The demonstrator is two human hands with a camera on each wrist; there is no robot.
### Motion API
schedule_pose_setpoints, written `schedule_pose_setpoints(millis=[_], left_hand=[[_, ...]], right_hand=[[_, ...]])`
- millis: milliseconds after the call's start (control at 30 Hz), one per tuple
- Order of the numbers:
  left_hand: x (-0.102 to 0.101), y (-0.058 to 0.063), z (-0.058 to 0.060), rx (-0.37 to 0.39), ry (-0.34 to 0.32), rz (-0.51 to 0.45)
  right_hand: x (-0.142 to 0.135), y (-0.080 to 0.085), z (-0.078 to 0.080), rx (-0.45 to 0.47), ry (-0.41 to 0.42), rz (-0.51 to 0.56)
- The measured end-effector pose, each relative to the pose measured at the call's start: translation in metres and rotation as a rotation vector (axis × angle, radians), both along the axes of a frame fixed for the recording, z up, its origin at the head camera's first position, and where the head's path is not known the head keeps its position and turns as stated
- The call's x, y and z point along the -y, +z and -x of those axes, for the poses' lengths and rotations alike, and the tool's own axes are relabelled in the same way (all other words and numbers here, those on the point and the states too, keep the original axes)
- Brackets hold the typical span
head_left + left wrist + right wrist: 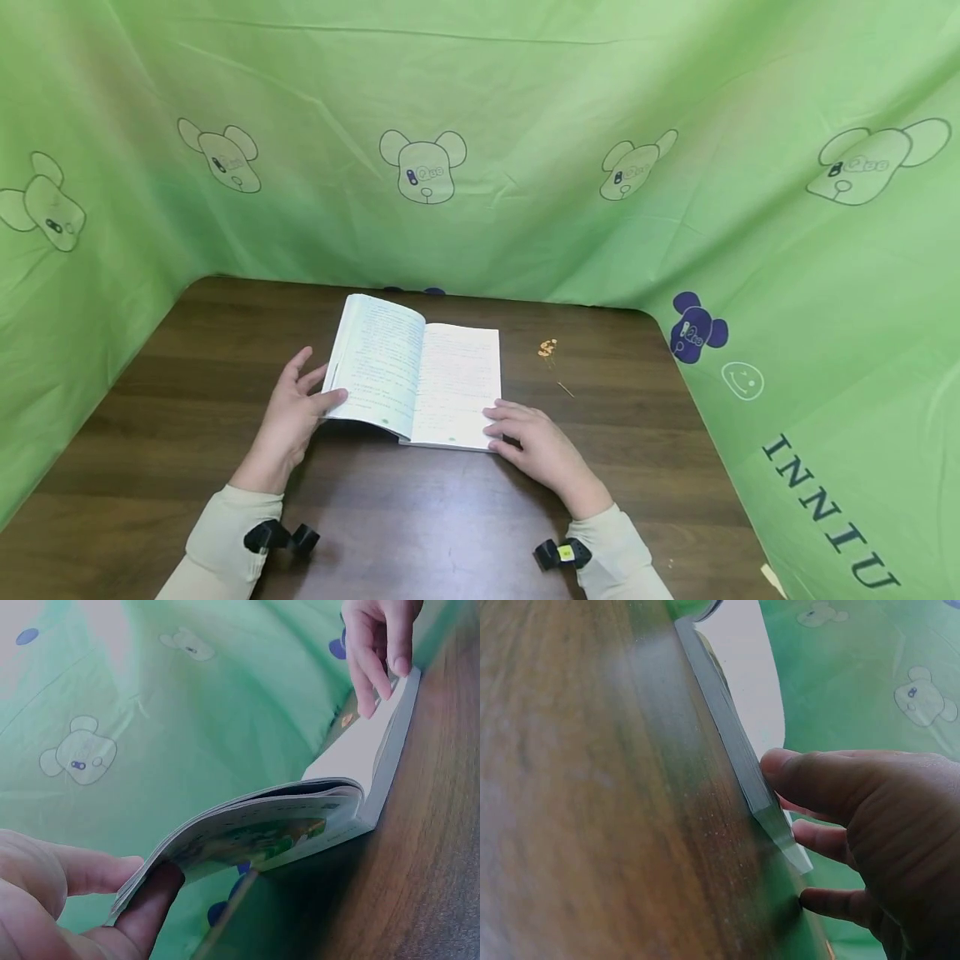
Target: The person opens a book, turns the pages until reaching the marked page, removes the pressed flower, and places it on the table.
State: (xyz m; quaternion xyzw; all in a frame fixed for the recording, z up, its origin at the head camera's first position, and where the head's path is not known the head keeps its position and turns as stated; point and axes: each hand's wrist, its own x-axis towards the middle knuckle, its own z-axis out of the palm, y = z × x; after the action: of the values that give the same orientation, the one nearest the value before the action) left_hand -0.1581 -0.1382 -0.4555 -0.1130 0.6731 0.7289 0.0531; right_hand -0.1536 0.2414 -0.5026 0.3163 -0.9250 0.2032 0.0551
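An open book (457,383) with printed pages lies on the wooden table. Its left part (382,358) is lifted and curves up off the tabletop. My left hand (296,408) pinches the outer edge of that part, thumb on the page and fingers beneath; the left wrist view shows this grip and a coloured picture on the underside. At the lower right corner, my right hand (536,437) rests its fingertips on the flat right-hand page. In the right wrist view the thumb (780,761) touches the book's edge, and the other fingers spread along its side.
To the right of the book lie a small orange dried-flower-like piece (547,348) and a thin short stick (566,389). A green cloth (427,242) with bear-head drawings hangs around the brown table (420,517). Black devices (281,539) are strapped on both sleeves.
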Motion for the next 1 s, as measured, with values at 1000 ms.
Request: schedule_pose_setpoints(millis=[1000], left_hand=[[-0.036,0.034,0.021,-0.079,-0.368,0.039]], right_hand=[[-0.001,0.008,0.002,0.056,0.011,0.067]])
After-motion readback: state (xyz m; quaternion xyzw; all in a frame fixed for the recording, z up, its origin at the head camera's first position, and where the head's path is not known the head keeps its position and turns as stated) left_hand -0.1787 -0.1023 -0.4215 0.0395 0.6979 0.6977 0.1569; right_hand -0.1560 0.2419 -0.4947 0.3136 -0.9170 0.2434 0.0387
